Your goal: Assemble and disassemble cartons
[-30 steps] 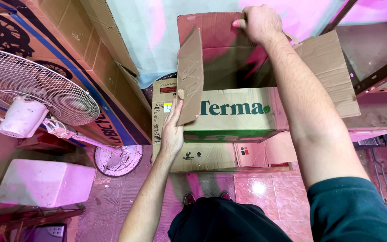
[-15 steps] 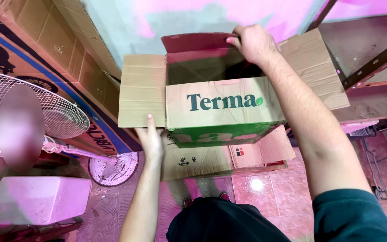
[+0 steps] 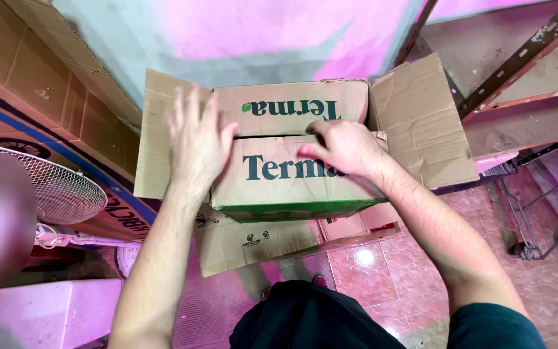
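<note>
- Two bare forearms, one person; dark trousers and a teal sleeve at the bottom edge of the view; pink tiled floor (image 3: 382,258) below.
- One white foam block (image 3: 40,317), lower left, on the floor.
- One fan (image 3: 46,194) with a wire guard, left side, standing beside a stack of flattened cartons (image 3: 40,90) that leans on the wall.
- One lower carton (image 3: 253,242), plain brown, carrying the upper box; contents not visible.
- One cardboard box (image 3: 292,194), brown with a green band along its near edge; two long flaps folded down and meeting along the middle, two short side flaps standing out left and right; contents hidden under the closed flaps.
- Left hand (image 3: 196,139): open, fingers spread, palm flat on the box's left end, lying partly over the left side flap.
- Right hand (image 3: 343,148): open, fingers loosely bent, pressing on the near flap at the seam, right of centre.
- One metal shelving frame (image 3: 518,71), far right, beside the right flap; one wheeled wire rack (image 3: 544,226) beneath it.
- One pale painted wall (image 3: 240,39) behind everything.
</note>
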